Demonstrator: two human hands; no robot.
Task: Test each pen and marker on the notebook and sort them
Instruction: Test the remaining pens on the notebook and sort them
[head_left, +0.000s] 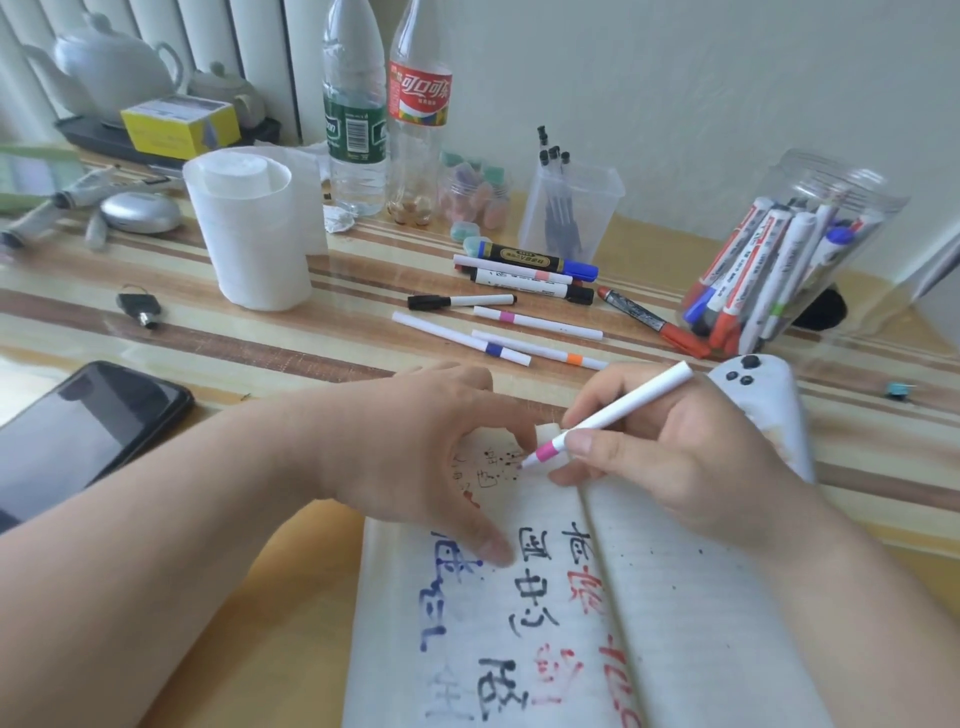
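Striped wooden table (311, 358) under a glossy clear cover, set against a pale wall (727, 78). Open notebook (675, 623) lies at the near edge, centre-right, spine running away from the viewer. Its pages carry test marks in blue, black & red.

Left hand (415, 447) is spread on the left page, thumb & fingertips pressing down w/ nothing clearly held. That's prob. to keep the paper flat & steady while the other hand writes. A small white bit sits by its index tip; too small to say what it is or whether it's gripped.

Right hand (675, 467) holds a slim white pen (623, 410) w/ a pink band in a normal writing grip, thumb & forefinger pinching low near the band for control. Pen is over the top of the left page, near the spine. Its long axis runs diagonally: tip down & to the left, among small dots on the paper; tail up & to the right, away from the viewer. Whether the tip touches the paper can't be told.

Beyond the notebook, loose pens and markers (519, 279) lie flat on the table, mostly left-to-right, apparently kept within reach for testing. Clear jar (831, 176) of markers is at far right, & a clear cup (597, 192) w/ a few pens is behind the loose ones; these are likely the sorting bins. Dark phone (88, 431) lies far left.
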